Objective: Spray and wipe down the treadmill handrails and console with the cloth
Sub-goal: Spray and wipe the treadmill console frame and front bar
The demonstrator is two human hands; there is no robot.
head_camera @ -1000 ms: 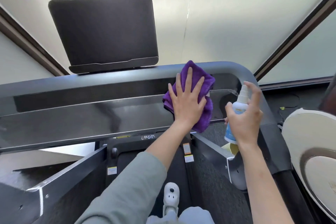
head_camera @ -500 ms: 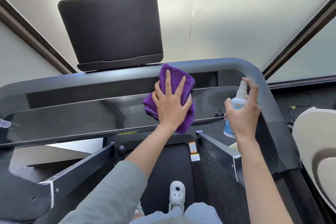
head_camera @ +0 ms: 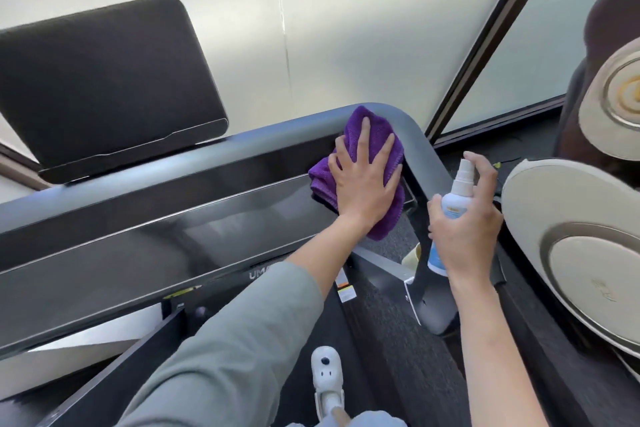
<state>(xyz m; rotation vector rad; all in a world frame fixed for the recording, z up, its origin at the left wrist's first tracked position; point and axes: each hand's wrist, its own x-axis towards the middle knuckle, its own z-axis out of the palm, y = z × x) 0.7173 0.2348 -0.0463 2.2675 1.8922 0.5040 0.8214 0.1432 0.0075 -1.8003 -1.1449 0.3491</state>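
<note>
We are standing on the treadmill belt, looking down at the glossy black console that runs from the left edge toward the right corner. Our left hand is lying flat on the purple cloth, its fingers spread wide and pressing the cloth against the far right end of the console, where the grey handrail is curving round the corner toward us. The cloth is bunched under the palm, with folds showing past the hand on the left, far and near sides, and its far edge is touching the curved rail. Our right hand is holding the white spray bottle upright just to the right of the cloth, above the right side rail, fingers wrapped around its body and the index finger arching over the nozzle top. A dark tablet screen is standing tilted beyond the console on the far left. A beige round machine housing is sitting on the right. Near us, one white shoe is resting on the belt.
</note>
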